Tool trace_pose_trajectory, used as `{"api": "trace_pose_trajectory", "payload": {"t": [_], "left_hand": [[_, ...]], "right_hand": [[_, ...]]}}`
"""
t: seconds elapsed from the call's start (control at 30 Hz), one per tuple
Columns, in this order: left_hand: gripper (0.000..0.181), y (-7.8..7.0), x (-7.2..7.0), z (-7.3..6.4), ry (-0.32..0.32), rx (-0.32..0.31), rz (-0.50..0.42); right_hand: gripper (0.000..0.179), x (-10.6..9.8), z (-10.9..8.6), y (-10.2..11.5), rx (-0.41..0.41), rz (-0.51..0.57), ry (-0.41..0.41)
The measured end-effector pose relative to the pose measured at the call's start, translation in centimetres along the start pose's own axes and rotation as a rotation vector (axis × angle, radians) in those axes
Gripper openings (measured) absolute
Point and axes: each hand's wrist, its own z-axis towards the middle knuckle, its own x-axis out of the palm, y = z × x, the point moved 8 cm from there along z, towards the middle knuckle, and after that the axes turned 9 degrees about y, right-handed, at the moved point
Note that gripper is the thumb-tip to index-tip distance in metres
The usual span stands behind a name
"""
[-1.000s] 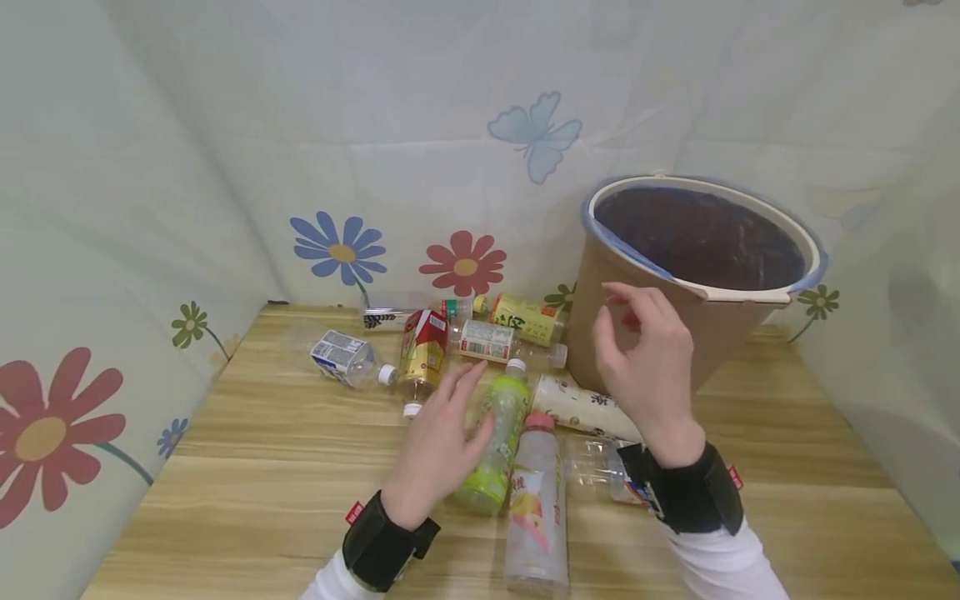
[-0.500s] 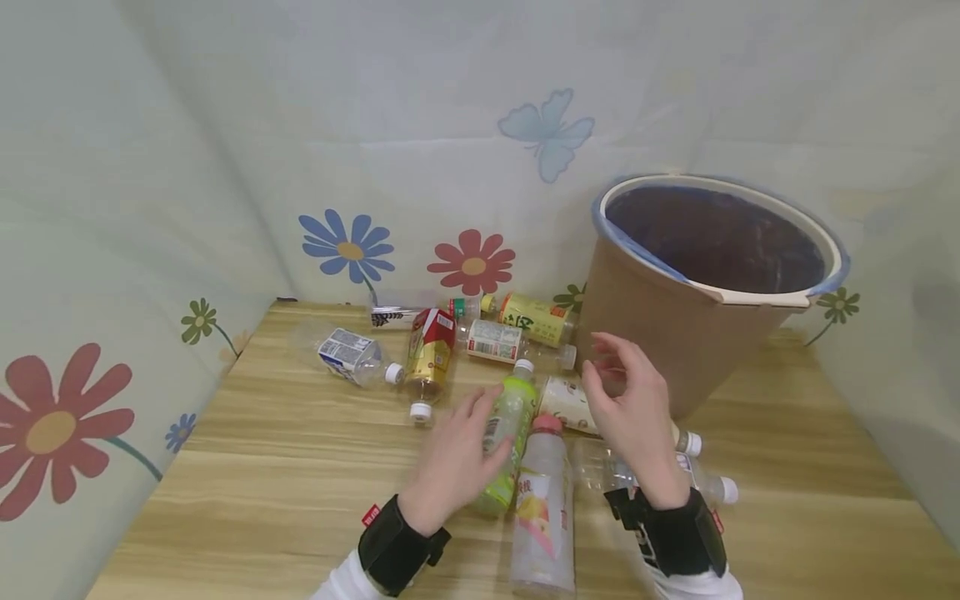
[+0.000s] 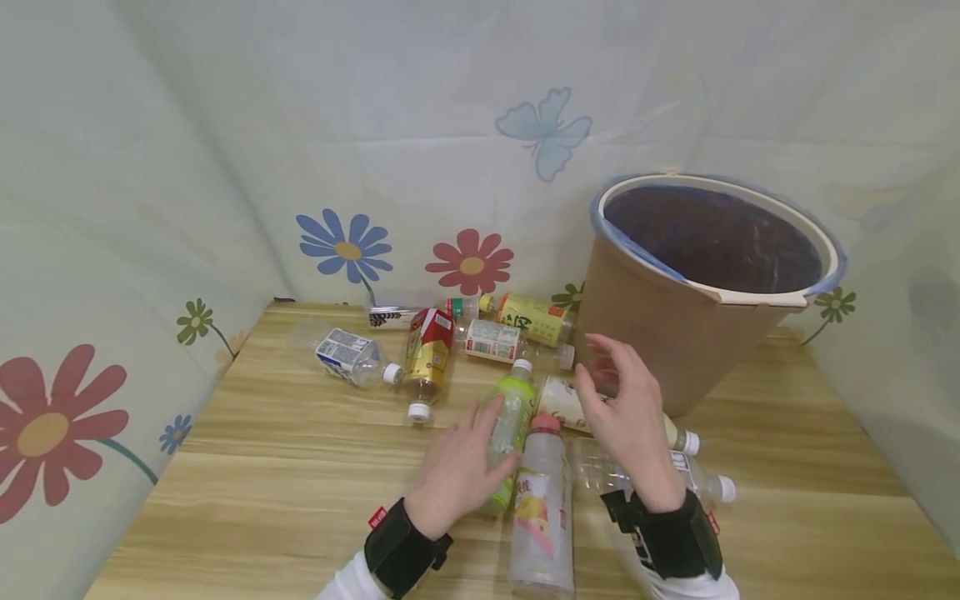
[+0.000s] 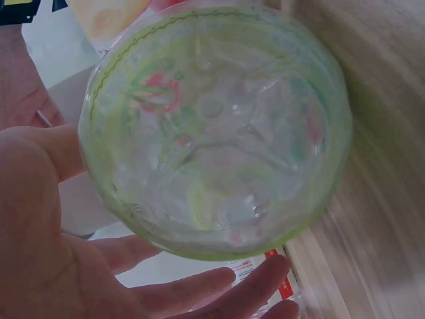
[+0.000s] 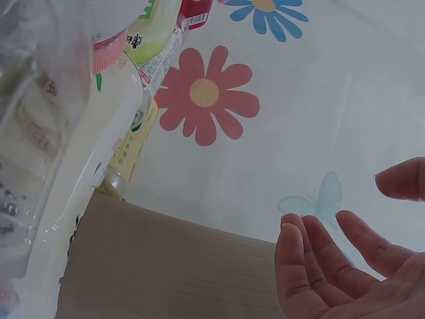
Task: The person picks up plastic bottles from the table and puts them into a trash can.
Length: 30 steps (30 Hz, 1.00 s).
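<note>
My left hand reaches over a plastic bottle with a green label that lies on the table, its white cap pointing away. In the left wrist view the bottle's round base fills the middle, thumb on one side and fairly straight fingers along another. Right beside it lies a frosted bottle with a pink cap. My right hand hovers with loosely bent fingers and nothing between them, over a cream-labelled bottle and a clear bottle. The right wrist view shows that hand free too.
A tall brown bin with a blue-edged liner stands at the back right. Behind lie more bottles: a red-and-gold one, a yellow one, a white-labelled one and a clear one at left. A flowered curtain hangs behind.
My left hand has moved right and onto the green-labelled bottle. My right hand has come down from in front of the bin to above the bottles.
</note>
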Motion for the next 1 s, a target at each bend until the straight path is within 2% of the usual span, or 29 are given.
{"api": "trace_pose_trajectory", "payload": {"t": [0.27,0.63,0.8,1.0], "left_hand": [[0.079,0.2,0.2,0.0,0.029,-0.019,-0.01],[0.084,1.9,-1.1,-0.1,0.041,-0.091,-0.051],[0.086,1.9,-1.2,-0.1,0.015,-0.086,-0.01],[0.086,1.7,-0.6,0.2,0.005,-0.072,0.06]], "right_hand": [[0.034,-0.1,0.0,0.0,0.005,-0.007,-0.008],[0.035,0.0,-0.1,-0.1,0.002,-0.008,-0.002],[0.035,0.0,-0.1,0.0,-0.005,-0.021,-0.002],[0.036,0.0,-0.1,0.0,0.0,-0.023,0.005]]}}
